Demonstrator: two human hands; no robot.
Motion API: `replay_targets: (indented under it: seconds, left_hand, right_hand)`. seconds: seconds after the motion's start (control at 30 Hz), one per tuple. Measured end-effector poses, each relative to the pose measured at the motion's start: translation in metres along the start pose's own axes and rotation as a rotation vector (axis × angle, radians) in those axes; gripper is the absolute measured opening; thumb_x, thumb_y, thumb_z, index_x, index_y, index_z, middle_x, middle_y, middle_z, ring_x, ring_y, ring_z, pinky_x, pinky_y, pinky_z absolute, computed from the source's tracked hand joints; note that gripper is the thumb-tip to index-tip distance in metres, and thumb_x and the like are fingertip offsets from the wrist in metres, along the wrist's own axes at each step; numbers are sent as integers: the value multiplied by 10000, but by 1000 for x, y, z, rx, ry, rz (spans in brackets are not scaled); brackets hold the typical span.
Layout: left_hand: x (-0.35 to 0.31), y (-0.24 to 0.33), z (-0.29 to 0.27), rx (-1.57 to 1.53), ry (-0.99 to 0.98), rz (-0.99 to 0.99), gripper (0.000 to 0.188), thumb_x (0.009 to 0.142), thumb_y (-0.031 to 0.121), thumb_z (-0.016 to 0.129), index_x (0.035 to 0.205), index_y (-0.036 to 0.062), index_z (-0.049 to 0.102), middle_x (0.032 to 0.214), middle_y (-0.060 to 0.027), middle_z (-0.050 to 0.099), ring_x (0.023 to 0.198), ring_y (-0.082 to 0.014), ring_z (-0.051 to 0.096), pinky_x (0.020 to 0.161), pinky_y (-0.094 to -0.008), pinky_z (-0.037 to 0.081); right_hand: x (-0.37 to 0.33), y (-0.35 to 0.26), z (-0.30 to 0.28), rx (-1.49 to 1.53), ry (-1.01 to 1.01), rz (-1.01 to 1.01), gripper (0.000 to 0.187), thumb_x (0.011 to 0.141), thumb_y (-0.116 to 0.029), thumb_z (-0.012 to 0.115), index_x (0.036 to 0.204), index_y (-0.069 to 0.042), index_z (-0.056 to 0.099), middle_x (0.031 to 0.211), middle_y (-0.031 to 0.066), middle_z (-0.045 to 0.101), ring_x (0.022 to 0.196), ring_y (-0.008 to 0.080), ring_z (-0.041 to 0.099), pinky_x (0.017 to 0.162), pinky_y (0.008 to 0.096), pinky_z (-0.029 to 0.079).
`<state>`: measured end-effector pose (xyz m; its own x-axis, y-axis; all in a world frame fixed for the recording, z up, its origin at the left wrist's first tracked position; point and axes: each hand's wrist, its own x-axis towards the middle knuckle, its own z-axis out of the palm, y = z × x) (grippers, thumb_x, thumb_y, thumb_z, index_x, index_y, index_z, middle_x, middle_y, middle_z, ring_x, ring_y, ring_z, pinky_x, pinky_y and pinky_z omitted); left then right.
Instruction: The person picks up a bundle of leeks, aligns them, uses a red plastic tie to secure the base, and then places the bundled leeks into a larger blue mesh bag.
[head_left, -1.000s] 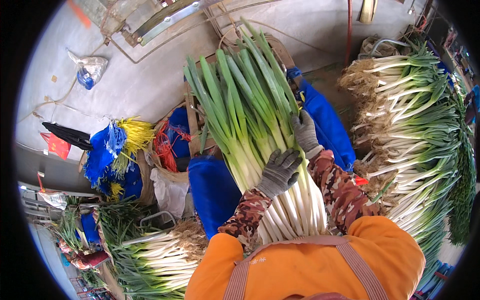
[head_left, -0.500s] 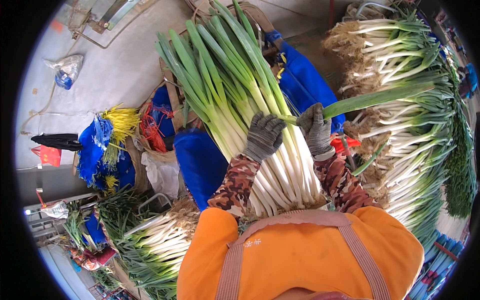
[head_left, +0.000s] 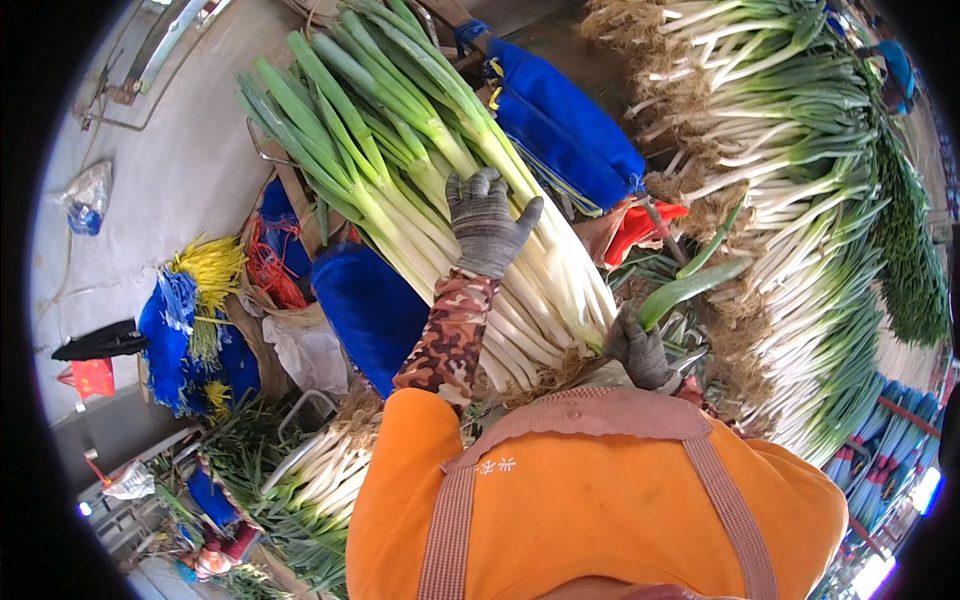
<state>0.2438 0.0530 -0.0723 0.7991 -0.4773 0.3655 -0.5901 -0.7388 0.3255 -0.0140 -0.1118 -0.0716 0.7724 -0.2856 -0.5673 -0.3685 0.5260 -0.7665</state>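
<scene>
1. Lying slantwise across the middle of the view, a large bundle of leeks (head_left: pixel 548 290) is seen, its green leaves pointed to the upper left and its white root ends turned toward the orange-clad torso (head_left: pixel 600 490).
2. The left grip (head_left: pixel 490 222), gloved in grey, is laid on top of the bundle; its fingers are bent over the pale stalks and its thumb is held wide apart.
3. The right grip (head_left: pixel 640 350), also gloved, is closed around one end of a loose green leaf (head_left: pixel 692 291), just beside the root ends.
4. The bundle is flanked by a left blue cover (head_left: pixel 365 312) and a right blue cover (head_left: pixel 568 115).
5. More leeks are stacked in a tall right-hand pile (head_left: pixel 800 220) and a lower-left pile (head_left: pixel 325 475).
</scene>
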Motion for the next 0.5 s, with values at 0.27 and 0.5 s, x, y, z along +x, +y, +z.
replay_targets:
  seconds: [0.27,0.5]
  left_hand:
    - [1,-9,18,135,148,65,412,722,380,729,1050,145,646,1207,-78,510,1221,-251,452,1124,-554,243]
    - [-1,-4,17,190,74,115,315,769,354,701,1012,154,701,1234,-72,527,1230,-258,450,1111,-558,242]
  right_hand:
    - [-110,18,-162,8,474,210,330,933,-309,676,722,-151,478,518,-40,397,402,94,353,377,272,275]
    - [-213,92,-389,-883,659,400,183,905,-223,658,903,-40,660,740,53,630,635,180,558,617,335,493]
